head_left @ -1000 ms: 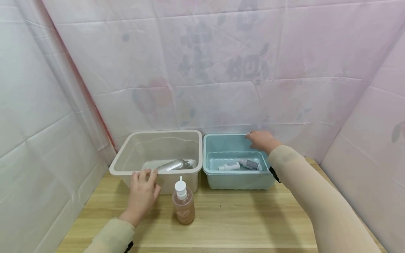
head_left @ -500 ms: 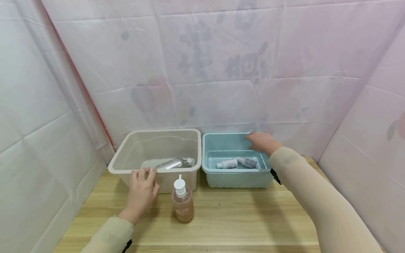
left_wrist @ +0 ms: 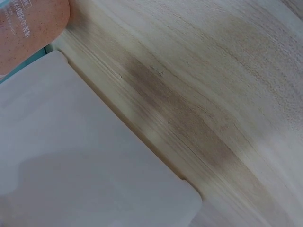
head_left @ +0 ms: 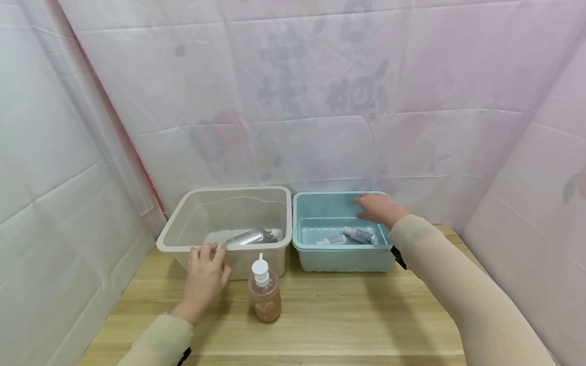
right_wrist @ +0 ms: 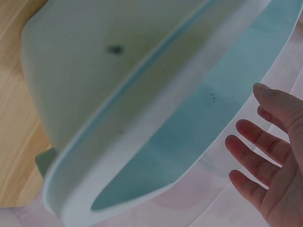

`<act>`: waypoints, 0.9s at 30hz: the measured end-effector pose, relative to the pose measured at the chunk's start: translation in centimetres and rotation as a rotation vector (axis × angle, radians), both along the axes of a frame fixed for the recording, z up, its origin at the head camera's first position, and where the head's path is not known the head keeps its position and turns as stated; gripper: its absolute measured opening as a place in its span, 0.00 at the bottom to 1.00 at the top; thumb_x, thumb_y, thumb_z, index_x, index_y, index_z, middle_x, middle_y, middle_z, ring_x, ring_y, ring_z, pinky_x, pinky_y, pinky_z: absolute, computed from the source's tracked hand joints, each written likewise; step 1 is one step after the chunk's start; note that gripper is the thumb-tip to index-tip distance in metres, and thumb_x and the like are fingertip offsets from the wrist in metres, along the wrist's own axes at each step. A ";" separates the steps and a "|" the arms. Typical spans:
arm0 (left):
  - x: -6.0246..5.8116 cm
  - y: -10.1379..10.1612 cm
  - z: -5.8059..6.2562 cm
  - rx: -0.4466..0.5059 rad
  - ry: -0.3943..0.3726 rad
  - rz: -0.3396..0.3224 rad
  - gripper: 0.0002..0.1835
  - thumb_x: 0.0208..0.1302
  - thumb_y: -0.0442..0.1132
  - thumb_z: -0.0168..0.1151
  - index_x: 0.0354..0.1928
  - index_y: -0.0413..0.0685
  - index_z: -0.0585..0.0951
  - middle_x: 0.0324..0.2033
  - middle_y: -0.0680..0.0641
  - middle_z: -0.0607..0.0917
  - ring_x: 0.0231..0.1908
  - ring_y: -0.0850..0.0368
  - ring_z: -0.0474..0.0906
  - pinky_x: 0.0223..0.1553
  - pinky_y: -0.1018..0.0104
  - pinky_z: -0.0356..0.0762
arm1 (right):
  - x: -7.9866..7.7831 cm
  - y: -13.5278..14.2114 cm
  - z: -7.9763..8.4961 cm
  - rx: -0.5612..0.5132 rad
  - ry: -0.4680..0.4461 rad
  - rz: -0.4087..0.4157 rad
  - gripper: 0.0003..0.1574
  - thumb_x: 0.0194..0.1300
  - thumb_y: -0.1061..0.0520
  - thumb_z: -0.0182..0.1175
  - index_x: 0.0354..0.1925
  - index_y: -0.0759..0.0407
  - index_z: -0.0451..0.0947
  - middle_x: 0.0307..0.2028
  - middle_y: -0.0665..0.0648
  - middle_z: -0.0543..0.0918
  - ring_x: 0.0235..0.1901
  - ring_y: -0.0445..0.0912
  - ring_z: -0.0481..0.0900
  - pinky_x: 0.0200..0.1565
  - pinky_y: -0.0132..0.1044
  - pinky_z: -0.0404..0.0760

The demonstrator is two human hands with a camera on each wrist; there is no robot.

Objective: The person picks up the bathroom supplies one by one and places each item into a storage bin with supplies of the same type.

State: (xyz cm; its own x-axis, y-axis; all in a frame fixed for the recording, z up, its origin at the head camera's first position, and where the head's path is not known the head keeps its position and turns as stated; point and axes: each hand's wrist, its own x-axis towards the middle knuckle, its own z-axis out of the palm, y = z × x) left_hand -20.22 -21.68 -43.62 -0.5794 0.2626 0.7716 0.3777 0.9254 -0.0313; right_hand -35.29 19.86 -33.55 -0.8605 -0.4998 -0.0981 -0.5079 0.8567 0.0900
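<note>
Blue tub [head_left: 343, 260]: right end masked by right hand [head_left: 377, 208] and sleeve [head_left: 439, 264], the sleeve cut off by the head view's bottom edge. Inside tub: white bottle [head_left: 332, 240] partly behind front rim; print too small to read. Left of tub: clear bottle [head_left: 252, 237] partly hidden by beige tub's [head_left: 240, 263] rim. Dark spot [right_wrist: 115, 49] on blue tub's wall, blurred.

The beige bin [head_left: 242, 263] and blue bin [head_left: 345, 260] look like smooth plastic. The pump bottle [head_left: 265, 301] is glossy and translucent; the counter [head_left: 334, 320], wood-grained; the backdrop [head_left: 293, 147], creased sheeting.
</note>
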 end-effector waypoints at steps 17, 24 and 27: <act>-0.1 0.1 0.2 0.015 -0.004 -0.009 0.22 0.41 0.34 0.60 0.44 0.36 0.77 0.40 0.33 0.74 0.36 0.34 0.67 0.48 0.32 0.63 | 1.0 -0.5 0.3 -0.070 -0.057 0.015 0.30 0.62 0.53 0.59 0.61 0.63 0.69 0.57 0.66 0.73 0.56 0.59 0.70 0.55 0.53 0.70; -0.1 0.0 0.1 0.016 -0.028 0.002 0.21 0.42 0.35 0.59 0.44 0.36 0.77 0.41 0.33 0.74 0.37 0.35 0.67 0.49 0.32 0.62 | 1.3 -0.7 0.3 -0.085 -0.044 0.039 0.30 0.61 0.54 0.60 0.59 0.64 0.70 0.55 0.67 0.74 0.54 0.60 0.72 0.53 0.53 0.72; -0.1 -0.1 0.1 0.018 -0.020 0.000 0.21 0.42 0.36 0.58 0.44 0.36 0.78 0.40 0.33 0.74 0.37 0.34 0.67 0.48 0.32 0.63 | 1.4 -0.6 0.1 -0.076 -0.029 0.046 0.30 0.61 0.53 0.60 0.59 0.63 0.71 0.54 0.67 0.74 0.53 0.60 0.73 0.52 0.53 0.72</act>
State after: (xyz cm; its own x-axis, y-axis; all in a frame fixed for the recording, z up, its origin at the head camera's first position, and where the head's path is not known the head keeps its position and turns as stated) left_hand -20.28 -21.79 -43.49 -0.5948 0.2488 0.7644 0.3783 0.9256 -0.0070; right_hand -33.93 19.21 -33.42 -0.8339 -0.5456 -0.0832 -0.5482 0.8363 0.0099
